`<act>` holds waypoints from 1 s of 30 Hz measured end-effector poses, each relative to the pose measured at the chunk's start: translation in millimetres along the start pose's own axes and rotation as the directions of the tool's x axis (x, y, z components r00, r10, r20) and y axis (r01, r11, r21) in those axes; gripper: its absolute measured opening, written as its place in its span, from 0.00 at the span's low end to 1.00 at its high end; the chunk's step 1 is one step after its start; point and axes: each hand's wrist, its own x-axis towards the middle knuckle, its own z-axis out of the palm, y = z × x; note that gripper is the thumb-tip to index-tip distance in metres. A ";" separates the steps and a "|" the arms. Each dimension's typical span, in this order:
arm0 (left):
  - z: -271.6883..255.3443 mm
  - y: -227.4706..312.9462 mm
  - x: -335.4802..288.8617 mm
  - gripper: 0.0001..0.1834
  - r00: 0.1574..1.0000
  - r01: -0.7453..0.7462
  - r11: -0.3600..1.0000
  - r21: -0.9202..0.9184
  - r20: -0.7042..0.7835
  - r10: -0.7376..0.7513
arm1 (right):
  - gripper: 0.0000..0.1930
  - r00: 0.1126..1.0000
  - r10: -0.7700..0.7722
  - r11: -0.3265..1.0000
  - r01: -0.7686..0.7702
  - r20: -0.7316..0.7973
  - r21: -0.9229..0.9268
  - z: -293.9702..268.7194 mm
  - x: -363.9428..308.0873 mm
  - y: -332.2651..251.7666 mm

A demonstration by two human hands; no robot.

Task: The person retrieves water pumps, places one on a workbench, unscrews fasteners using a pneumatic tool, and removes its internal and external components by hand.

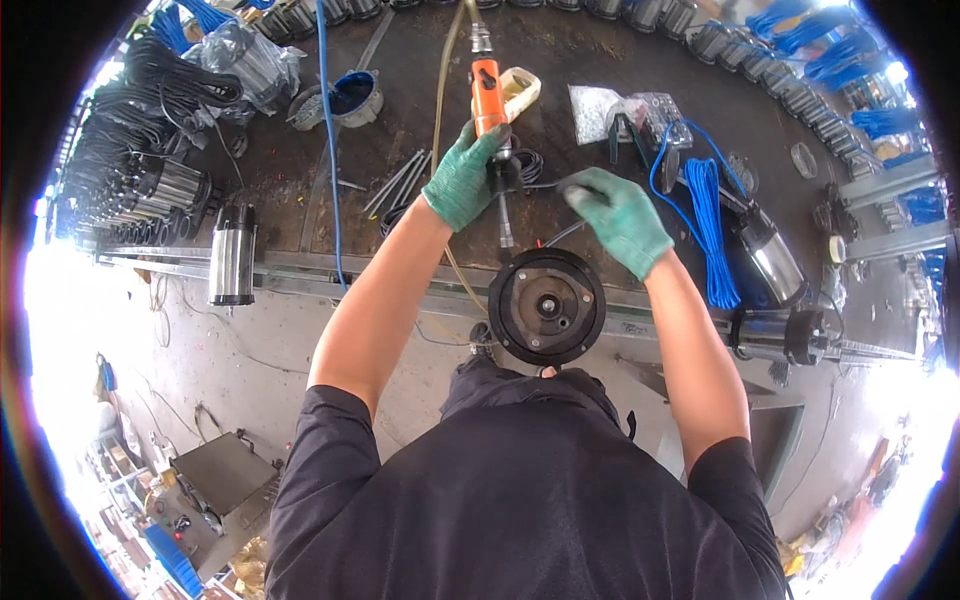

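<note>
My left hand [466, 178], in a green glove, is wrapped round an orange air screwdriver [488, 98]. A hose fitting tops the tool, and its long bit [505, 215] points down toward me, with the tip at the upper left rim of a round black flange [508, 338]. The flange has a metal centre with a shaft and several screw holes. To the right of the tool, my right hand [622, 218], also gloved in green, has its fingers curled in, their tips dark. A black cable [528, 165] runs close to those fingertips; whatever they pinch is hidden.
Long metal rods [400, 183] lie left of my left hand. A dark pot [355, 98] stands farther left, and a steel motor cylinder [233, 255] at the bench edge. Right are a blue cable coil [708, 230], another cylinder [770, 258] and plastic parts bags [600, 112].
</note>
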 end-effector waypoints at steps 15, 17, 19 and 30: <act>14.6 -24.0 -2.2 0.18 0.997 -0.050 0.946 -0.322 0.038 0.066 | 0.14 0.986 0.119 0.993 -0.118 0.116 -0.014 29.9 30.5 2.7; 12.0 -24.4 1.1 0.18 0.995 -0.056 0.944 -0.324 0.061 0.080 | 0.15 0.979 0.150 0.988 -0.151 0.135 0.000 25.2 29.5 15.6; 14.7 -22.2 -3.4 0.17 0.997 -0.045 0.925 -0.378 0.036 0.063 | 0.16 0.972 0.175 0.984 -0.175 0.153 -0.019 13.5 18.9 18.6; -31.1 -30.6 -4.7 0.20 0.997 -0.059 0.966 0.253 -0.033 0.070 | 0.17 0.822 0.569 0.800 -0.550 0.010 -0.240 -12.0 -28.2 261.9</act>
